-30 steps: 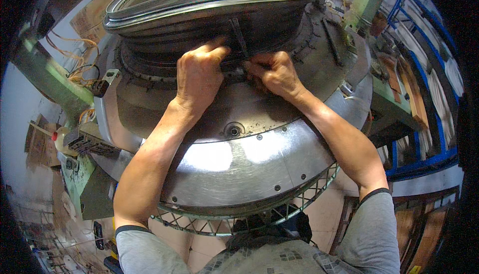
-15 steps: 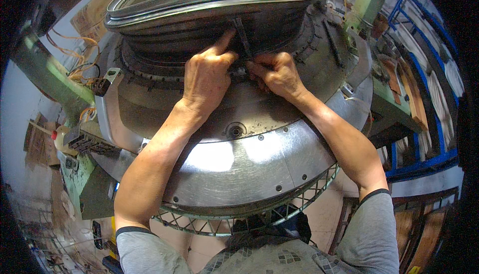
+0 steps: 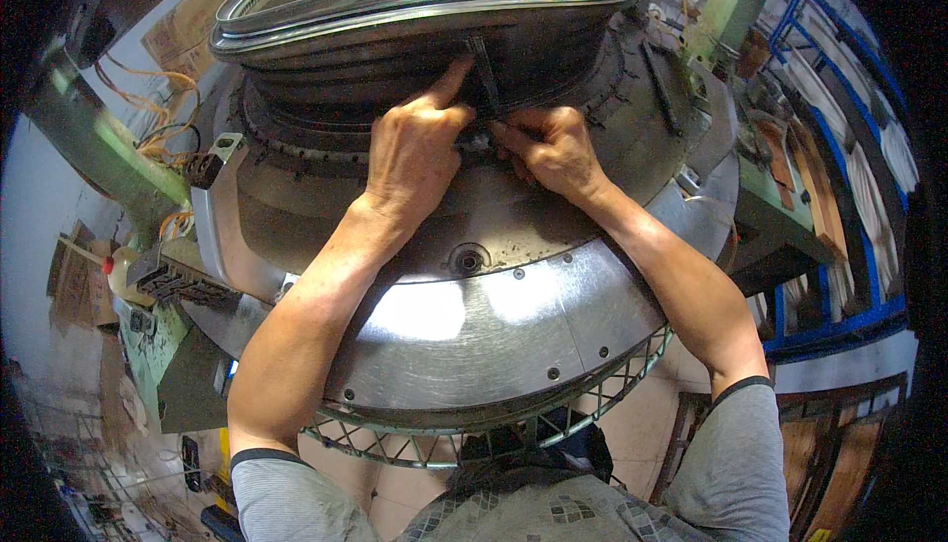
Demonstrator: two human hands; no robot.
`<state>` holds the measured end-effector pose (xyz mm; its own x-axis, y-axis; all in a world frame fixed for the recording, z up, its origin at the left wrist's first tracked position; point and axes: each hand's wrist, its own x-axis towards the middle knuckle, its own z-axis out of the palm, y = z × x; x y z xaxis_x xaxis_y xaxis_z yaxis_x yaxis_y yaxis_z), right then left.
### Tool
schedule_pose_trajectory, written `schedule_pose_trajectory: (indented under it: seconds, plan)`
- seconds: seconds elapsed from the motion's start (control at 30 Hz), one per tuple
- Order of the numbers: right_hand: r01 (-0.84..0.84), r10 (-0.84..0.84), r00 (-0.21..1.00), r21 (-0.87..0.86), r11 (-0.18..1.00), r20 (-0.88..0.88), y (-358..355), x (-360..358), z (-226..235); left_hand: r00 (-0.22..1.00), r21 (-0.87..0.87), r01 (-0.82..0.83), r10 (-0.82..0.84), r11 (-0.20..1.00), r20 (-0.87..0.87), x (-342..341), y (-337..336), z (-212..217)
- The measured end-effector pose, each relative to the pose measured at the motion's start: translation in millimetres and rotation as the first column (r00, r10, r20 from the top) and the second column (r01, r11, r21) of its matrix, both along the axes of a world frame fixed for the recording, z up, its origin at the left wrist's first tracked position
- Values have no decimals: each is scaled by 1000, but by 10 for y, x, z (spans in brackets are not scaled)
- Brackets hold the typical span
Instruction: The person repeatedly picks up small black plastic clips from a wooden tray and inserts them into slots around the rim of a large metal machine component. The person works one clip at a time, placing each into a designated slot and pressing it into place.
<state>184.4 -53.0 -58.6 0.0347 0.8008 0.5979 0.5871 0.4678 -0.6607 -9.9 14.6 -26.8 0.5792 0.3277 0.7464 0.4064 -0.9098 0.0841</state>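
Note:
In front of me stands a dark, ribbed drum point(image 3: 346, 78) with a bright metal rim, part of a large round machine like a circular knitting machine. A narrow slot or strip point(image 3: 483, 63), lighter than the wall around it, runs down the drum's front. My left hand point(image 3: 410, 152) has its index finger stretched up against the wall just left of that strip; its thumb is apart and the other fingers curl under. At the strip's lower end my right hand point(image 3: 555, 152) is closed in a pinch. Whatever lies between its fingertips is too small and shadowed to name.
A wide metal ring point(image 3: 454, 315) with screws curves below my forearms, with a lattice ring point(image 3: 434, 451) beneath it. Green machine posts point(image 3: 123, 172) rise on both sides. Orange cables hang at the left. A blue rack point(image 3: 839, 330) holds white rolls at the right.
The view has shifted very slightly. Both hands keep nearly the same place and pose at the strip on the drum.

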Motion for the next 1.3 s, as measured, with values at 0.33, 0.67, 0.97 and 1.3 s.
schedule_pose_trajectory:
  seconds: [0.33,0.67,0.97,1.3]
  plan:
    - [8,-8,1000,20,1000,24,1,1,-1,1000,13,19,-19,1000,-15,-12,15,9]
    - [17,-18,1000,8,1000,21,7,4,-8,1000,30,16,-16,999,-13,-3,12,20]
    - [123,-114,991,-137,983,67,-4,36,26,1000,28,7,-7,1000,2,5,1,15]
    - [49,-49,998,-2,999,43,-5,-11,20,999,40,2,0,999,-37,-2,17,15]
